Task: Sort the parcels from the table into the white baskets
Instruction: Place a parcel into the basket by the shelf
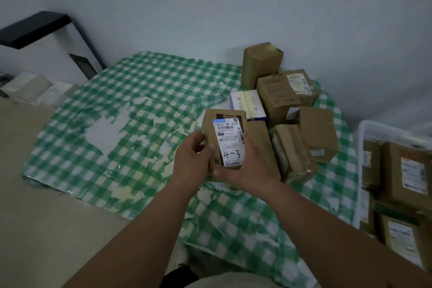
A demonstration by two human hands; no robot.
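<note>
Now we hold the labelled parcel (224, 140) up, fingers of both hands (194, 159) (247, 166) wrapped round it, label facing us to read "4-3" before choosing a white basket (364, 128).

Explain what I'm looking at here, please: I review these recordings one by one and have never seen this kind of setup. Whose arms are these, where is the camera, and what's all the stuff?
There is no machine: a person works with bare hands, and the one wide-angle camera sits on their head, looking forward and down. Both arms reach in from below. The left hand and right hand together hold up a small brown parcel, its white shipping label facing the camera with "4-3" handwritten on it. Behind it, a table under a torn green checked cloth carries a pile of brown parcels and one white box. At the right edge stands a white basket, already holding several labelled parcels.
</note>
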